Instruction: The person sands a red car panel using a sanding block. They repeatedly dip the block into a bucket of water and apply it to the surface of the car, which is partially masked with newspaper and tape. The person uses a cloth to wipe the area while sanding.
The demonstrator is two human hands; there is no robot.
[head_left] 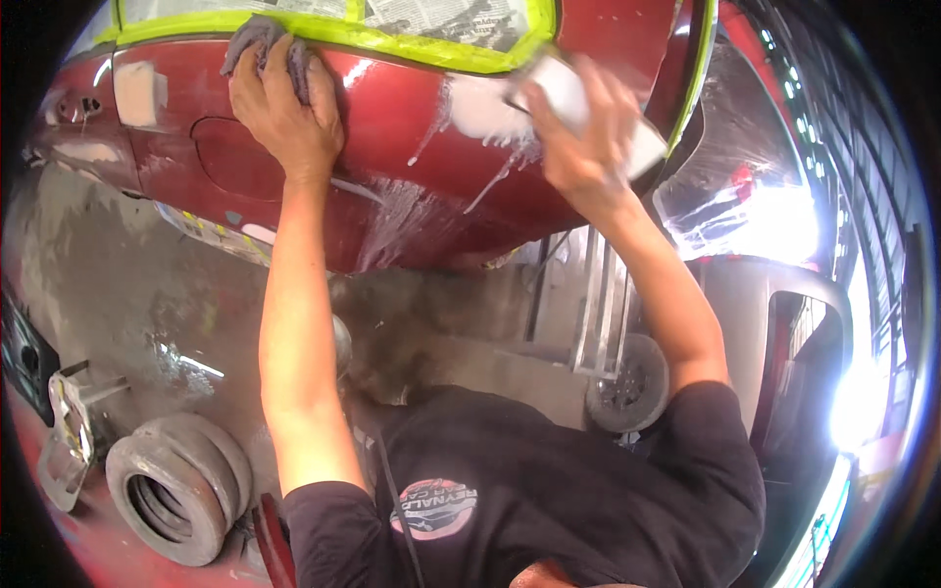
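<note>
A red car body panel (392, 122) spreads across the top, with milky wet streaks running down it. My left hand (294, 118) presses a crumpled grey-purple cloth (257, 37) to the panel just under the taped window edge. To the right, my right hand (593, 142) grips a long white sanding block (564, 90), dark along one edge, flat against the bodywork. Both hand and block are slightly blurred. Beside the block shows a pale filler patch (475, 110), its right part hidden by block and hand.
Yellow-green masking tape (412, 44) frames newspaper (451, 20) over the window. Two stacked tires (176, 490) lie on the wet floor at lower left, near a metal stand (69, 431). A metal frame (600, 304) and a wheel (627, 382) are below my right arm.
</note>
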